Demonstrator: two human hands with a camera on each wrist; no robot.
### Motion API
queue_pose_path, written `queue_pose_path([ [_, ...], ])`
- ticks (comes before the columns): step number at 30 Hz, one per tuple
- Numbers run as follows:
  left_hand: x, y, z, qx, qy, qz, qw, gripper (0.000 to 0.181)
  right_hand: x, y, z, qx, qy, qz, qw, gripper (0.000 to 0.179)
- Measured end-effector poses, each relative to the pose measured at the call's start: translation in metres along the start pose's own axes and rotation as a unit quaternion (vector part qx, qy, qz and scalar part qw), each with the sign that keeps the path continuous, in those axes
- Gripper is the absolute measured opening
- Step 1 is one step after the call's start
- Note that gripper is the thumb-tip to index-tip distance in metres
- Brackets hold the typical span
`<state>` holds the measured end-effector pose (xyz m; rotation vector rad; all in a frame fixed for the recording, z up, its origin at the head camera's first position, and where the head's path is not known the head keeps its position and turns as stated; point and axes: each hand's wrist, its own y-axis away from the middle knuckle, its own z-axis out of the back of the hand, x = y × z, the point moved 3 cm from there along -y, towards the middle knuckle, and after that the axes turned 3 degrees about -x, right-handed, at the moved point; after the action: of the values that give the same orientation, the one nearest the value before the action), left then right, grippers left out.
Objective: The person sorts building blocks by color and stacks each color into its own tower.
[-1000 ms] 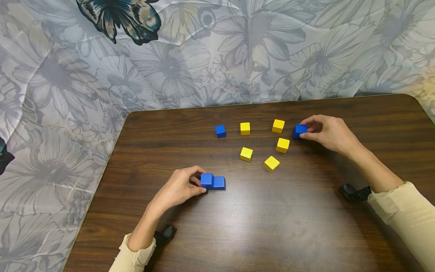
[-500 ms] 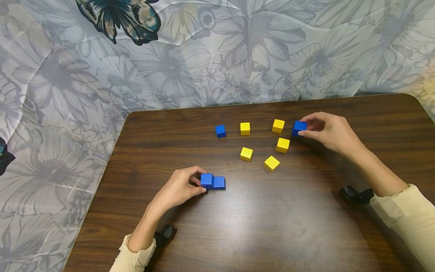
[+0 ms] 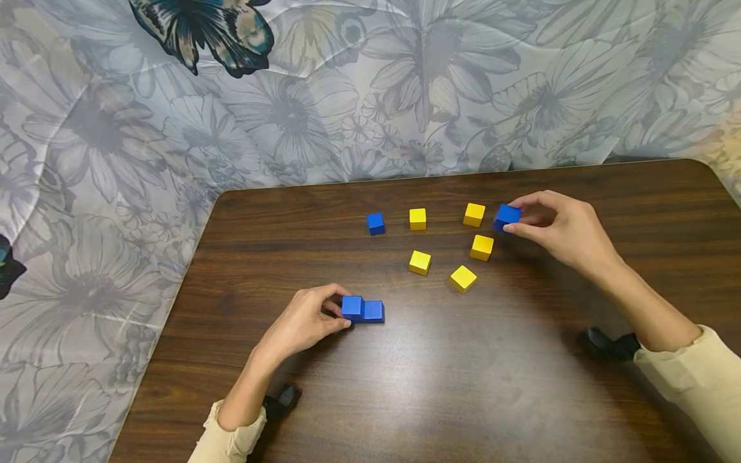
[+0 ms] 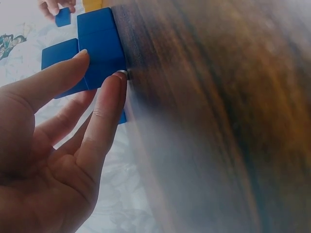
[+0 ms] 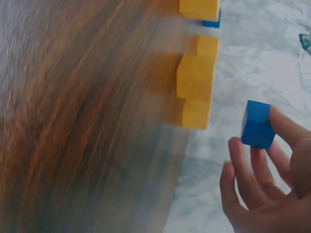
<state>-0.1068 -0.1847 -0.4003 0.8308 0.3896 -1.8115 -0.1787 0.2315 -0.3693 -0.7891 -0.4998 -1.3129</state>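
Note:
My left hand pinches a small stack of blue cubes between thumb and fingers. One raised blue cube sits on top, and a lower blue cube touches the stack on its right. In the left wrist view the thumb lies over the join between the upper cube and the bottom cube; the far finger contact is partly hidden. At the back right, my right hand holds another blue cube in its fingertips. The right wrist view shows that cube raised off the table, tilted slightly.
Several yellow cubes are scattered over the middle and back of the dark wooden table. A single blue cube lies at the back, left of them. Behind the table hangs a floral cloth.
My right hand has lifted its blue cube off the table and moved it slightly left, towards the nearest yellow cube. The left hand and its stack stay in place.

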Motion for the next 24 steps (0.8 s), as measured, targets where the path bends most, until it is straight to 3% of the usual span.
queue_pose_path([
  [5,-0.001,-0.001,0.000,-0.004,-0.001,-0.004,1.0000,0.038,0.010,0.005,0.001,-0.017,-0.028,0.018,0.9993,0.035],
  [14,-0.002,-0.001,0.000,-0.005,-0.004,-0.002,1.0000,0.036,0.029,0.012,-0.004,-0.010,-0.054,0.050,0.9972,0.033],
  [24,-0.002,0.001,-0.001,-0.005,-0.007,-0.005,1.0000,0.032,0.048,0.020,-0.020,-0.018,-0.087,0.081,0.9928,0.042],
])
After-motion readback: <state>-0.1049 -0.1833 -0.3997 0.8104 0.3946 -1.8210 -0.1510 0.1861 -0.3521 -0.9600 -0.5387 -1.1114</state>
